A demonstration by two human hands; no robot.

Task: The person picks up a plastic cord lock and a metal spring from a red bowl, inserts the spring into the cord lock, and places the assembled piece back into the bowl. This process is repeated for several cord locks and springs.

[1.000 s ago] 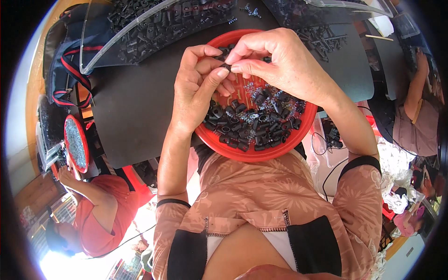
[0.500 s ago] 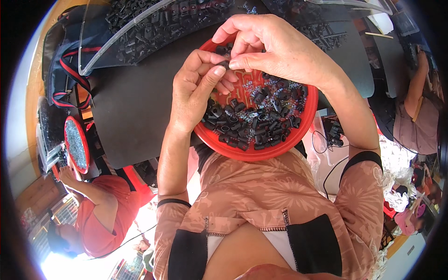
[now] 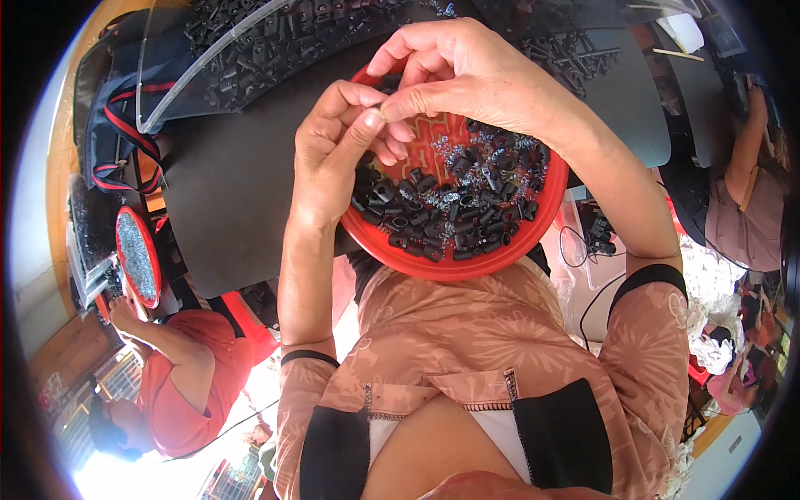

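Above the left part of a red round tray [image 3: 467, 268], my two hands meet fingertip to fingertip. My left hand [image 3: 333, 150] pinches a small black plastic part between thumb and index finger; the fingers now hide nearly all of it. The thumb and index finger of my right hand [image 3: 471, 79] press together at the same spot, with the other fingers curled loosely above. In the tray lie many small black plastic pieces [image 3: 479, 221], short cylinders with holes that look like cord lock parts. Small metal coil springs [image 3: 454, 158] are scattered among them.
The tray overlaps the near edge of a dark table [image 3: 225, 200]. Clear-walled bins at the back hold heaps of black parts [image 3: 275, 50]. A co-worker in red [image 3: 187, 375] sits at left beside a red bowl of springs [image 3: 137, 254]; another person [image 3: 746, 217] is at right.
Both hands have shifted slightly left together. The black part that showed between the fingertips is now covered by my right thumb and fingers.
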